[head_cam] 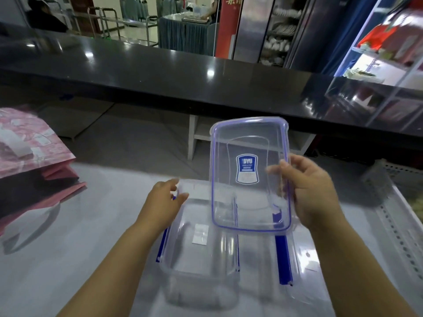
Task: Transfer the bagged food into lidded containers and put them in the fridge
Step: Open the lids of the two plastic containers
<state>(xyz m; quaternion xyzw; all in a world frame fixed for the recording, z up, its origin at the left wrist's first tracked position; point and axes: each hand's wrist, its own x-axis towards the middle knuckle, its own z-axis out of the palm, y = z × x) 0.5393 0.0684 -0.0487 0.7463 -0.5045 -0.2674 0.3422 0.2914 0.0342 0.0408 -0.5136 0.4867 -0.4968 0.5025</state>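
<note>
A clear plastic lid (pixel 248 197) with a blue seal and a blue label is held tilted up above the table by my right hand (pixel 311 193), which grips its right edge. Below it a clear open container (pixel 196 255) with blue side clips sits on the white table (pixel 68 259). My left hand (pixel 163 202) hovers at the container's far left corner with relaxed fingers, holding nothing. A second clear container (pixel 295 266) with a blue clip stands to the right, partly hidden behind the lid and my right forearm.
A pink patterned paper bag (pixel 29 152) lies at the table's left. A long black glossy counter (pixel 183 74) runs across behind the table. Perforated white metal shelving (pixel 398 225) borders the right. A lit shelf unit (pixel 389 42) stands at the far right.
</note>
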